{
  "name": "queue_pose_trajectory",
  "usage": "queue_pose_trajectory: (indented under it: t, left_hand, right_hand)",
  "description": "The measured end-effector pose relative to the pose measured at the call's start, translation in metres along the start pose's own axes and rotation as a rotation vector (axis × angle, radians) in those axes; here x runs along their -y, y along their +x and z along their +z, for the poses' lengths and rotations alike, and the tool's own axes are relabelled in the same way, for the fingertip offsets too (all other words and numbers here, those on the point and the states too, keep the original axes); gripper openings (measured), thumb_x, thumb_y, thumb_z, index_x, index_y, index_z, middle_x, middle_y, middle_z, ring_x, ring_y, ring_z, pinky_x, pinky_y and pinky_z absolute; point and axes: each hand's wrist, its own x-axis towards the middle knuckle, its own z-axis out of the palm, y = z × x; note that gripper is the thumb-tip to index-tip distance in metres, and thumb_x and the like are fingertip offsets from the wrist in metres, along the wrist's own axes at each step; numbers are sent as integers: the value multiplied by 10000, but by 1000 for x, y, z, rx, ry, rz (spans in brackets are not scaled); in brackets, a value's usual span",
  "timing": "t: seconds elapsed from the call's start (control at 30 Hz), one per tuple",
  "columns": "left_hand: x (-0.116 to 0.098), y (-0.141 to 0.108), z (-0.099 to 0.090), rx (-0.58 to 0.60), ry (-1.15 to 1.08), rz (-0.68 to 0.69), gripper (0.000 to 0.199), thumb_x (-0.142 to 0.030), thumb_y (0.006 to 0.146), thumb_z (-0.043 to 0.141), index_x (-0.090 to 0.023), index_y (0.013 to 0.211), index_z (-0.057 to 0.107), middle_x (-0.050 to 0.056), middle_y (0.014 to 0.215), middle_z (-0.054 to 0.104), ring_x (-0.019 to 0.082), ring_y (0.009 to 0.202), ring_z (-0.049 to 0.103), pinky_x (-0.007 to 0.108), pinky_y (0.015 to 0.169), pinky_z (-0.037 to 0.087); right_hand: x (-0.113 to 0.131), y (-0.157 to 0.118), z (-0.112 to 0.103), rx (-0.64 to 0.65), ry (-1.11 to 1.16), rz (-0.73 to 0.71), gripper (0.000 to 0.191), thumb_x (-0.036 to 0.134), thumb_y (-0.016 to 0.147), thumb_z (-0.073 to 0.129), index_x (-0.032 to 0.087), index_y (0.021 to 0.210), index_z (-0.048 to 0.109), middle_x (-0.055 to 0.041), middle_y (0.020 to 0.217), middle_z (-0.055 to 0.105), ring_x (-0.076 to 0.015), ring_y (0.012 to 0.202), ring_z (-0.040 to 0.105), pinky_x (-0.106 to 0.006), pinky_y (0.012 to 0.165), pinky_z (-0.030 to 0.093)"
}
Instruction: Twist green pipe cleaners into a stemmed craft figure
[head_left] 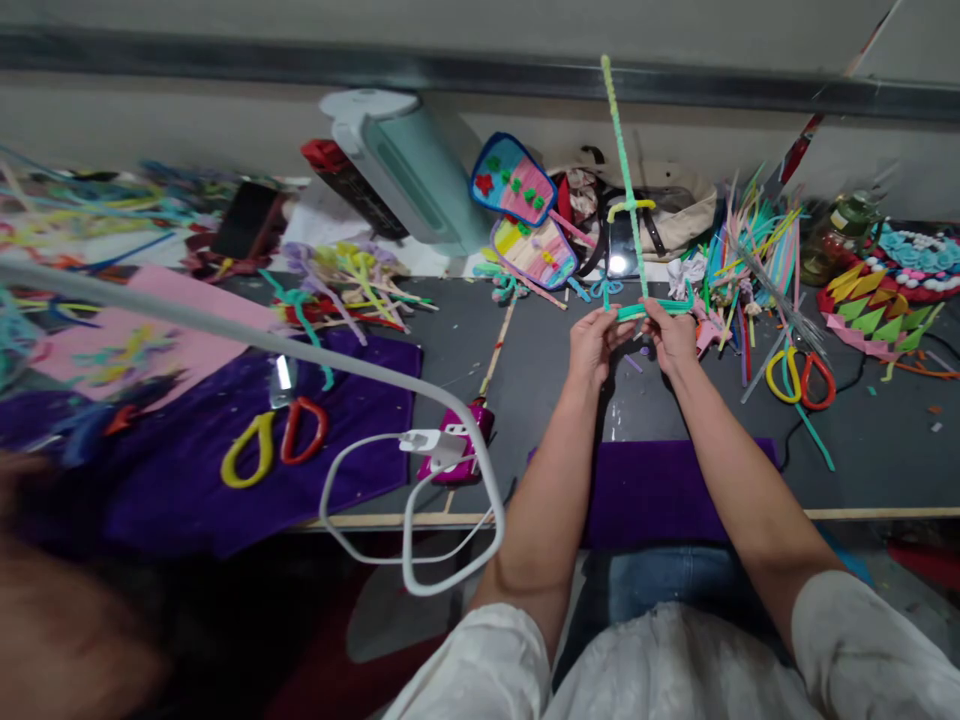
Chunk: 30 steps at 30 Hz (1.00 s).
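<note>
My left hand (595, 348) pinches the left end of a bent green pipe cleaner piece (628, 312). Its right part is gripped by the fingers of my right hand (673, 335). A long pipe cleaner (624, 155), green fading to yellow at the tip, rises from between my hands. A short yellow pipe cleaner (619, 208) crosses it partway up. Small purple scraps (634, 364) lie on the dark table just below my fingers. A purple cloth (660, 490) hangs at the table edge beneath my forearms.
Yellow-and-red scissors (801, 380) lie right, beside bundled pipe cleaners (750, 250). Another pair (274, 440) rests left on purple cloth (360, 430). A white cable (315, 350) loops across the left, near a pink power socket (472, 440). A co-worker's blurred arm (67, 600) is at lower left.
</note>
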Motion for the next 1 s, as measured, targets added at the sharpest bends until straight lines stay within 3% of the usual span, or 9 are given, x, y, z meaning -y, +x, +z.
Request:
queue_pose_trajectory:
  t: [0.27, 0.4, 0.5, 0.6, 0.7, 1.0]
  left_hand:
    - [-4, 2, -3, 25, -25, -33, 146, -99, 773, 654, -115, 910, 703, 75, 749, 760, 204, 742, 760, 409, 965, 556]
    - [-7, 2, -6, 67, -66, -107, 204, -189, 827, 568, -124, 966, 703, 100, 865, 777, 233, 848, 762, 424, 963, 557]
    - [-9, 1, -5, 40, -67, -153, 256, -225, 859, 503, -116, 981, 700, 95, 866, 770, 220, 839, 757, 363, 873, 594]
    - [-10, -1, -1, 6, -32, -147, 203, -228, 868, 536, -116, 921, 697, 49, 714, 726, 145, 637, 714, 241, 684, 597]
    - [-10, -3, 4, -37, -2, -109, 105, -211, 835, 642, -116, 798, 665, 11, 603, 662, 94, 480, 620, 188, 536, 549]
    - [-10, -3, 5, -104, -9, -96, 39, -116, 765, 660, -90, 737, 670, 3, 554, 616, 90, 484, 604, 192, 545, 549]
  right_hand:
    - [-1, 1, -1, 2, 6, 24, 182, 276, 626, 848, 178, 668, 700, 45, 650, 713, -50, 488, 541, -180, 478, 487]
    - [-1, 3, -1, -15, 18, 27, 198, 294, 617, 851, 178, 659, 695, 35, 675, 728, -51, 495, 545, -177, 476, 492]
    - [-2, 3, -1, -38, 2, 9, 248, 339, 589, 869, 173, 674, 707, 19, 703, 743, -57, 499, 548, -190, 480, 504]
    - [-4, 3, -1, -26, -13, -31, 292, 385, 563, 882, 175, 681, 718, 21, 693, 736, -60, 502, 548, -198, 483, 512]
    - [-5, 2, -1, 1, -33, -64, 312, 391, 535, 892, 175, 690, 729, 33, 644, 710, -68, 509, 555, -204, 487, 516]
    - [-8, 0, 1, 18, -100, -132, 311, 421, 574, 865, 172, 697, 727, 22, 619, 697, -83, 495, 560, -230, 499, 525]
